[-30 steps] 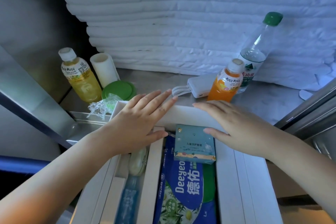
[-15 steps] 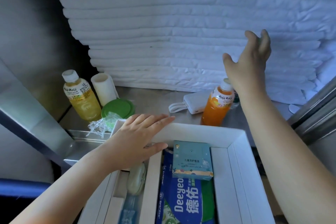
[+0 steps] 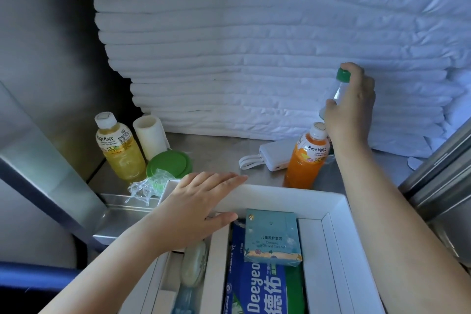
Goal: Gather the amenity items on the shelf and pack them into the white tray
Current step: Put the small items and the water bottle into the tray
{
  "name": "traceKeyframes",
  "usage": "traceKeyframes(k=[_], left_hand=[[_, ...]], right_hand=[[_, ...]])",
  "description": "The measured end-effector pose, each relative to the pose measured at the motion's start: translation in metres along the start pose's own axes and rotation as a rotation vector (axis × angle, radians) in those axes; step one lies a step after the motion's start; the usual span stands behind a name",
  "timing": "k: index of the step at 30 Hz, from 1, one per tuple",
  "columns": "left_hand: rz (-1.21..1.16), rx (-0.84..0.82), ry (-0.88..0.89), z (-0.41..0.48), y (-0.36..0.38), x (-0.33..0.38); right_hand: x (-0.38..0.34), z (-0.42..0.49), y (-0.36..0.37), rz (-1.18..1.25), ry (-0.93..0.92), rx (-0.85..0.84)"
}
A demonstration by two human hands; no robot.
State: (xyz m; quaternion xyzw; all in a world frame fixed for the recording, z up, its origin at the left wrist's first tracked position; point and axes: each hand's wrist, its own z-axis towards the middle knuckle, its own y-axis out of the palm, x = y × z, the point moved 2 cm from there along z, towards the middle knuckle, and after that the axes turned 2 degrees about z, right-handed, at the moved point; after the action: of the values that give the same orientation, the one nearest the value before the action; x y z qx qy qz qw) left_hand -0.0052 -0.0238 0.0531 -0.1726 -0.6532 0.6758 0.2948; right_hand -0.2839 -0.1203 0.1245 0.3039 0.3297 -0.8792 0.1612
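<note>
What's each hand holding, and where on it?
Right hand grips the water bottle round its upper part, below the green cap. Left hand holds nothing, resting flat on the white tray rim.

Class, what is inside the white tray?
A teal box lies on a blue wipes pack; left of them, a pale oval case. The left hand covers the tray's far corner.

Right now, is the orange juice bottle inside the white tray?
Out. The orange Mogu Mogu bottle stands on the metal shelf, just beyond the white tray.

Housekeeping storeroom: stacked white linen (image 3: 280, 58)
</note>
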Motion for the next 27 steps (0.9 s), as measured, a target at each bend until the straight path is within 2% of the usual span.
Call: traceKeyframes(k=[7, 13, 17, 20, 24, 27], left_hand=[[-0.002, -0.02, -0.016, 0.0, 0.0, 0.0], [-0.026, -0.038, -0.019, 0.001, -0.001, 0.0], [-0.114, 0.005, -0.024, 0.002, -0.003, 0.0], [-0.139, 0.066, -0.032, 0.002, -0.007, 0.002], [-0.237, 0.258, -0.121, 0.005, -0.024, 0.005], [-0.356, 0.394, -0.198, 0.011, -0.038, 0.011]], right_hand=[[-0.024, -0.004, -0.013, 0.072, -0.245, -0.018], [-0.062, -0.006, -0.023, 0.084, -0.462, -0.167], [-0.079, -0.008, -0.028, 0.254, -0.476, -0.247], [-0.088, -0.009, -0.031, 0.429, -0.418, -0.299], [-0.098, -0.017, -0.036, 0.594, -0.36, -0.404], [-0.107, -0.029, -0.038, 0.623, -0.396, -0.522]])
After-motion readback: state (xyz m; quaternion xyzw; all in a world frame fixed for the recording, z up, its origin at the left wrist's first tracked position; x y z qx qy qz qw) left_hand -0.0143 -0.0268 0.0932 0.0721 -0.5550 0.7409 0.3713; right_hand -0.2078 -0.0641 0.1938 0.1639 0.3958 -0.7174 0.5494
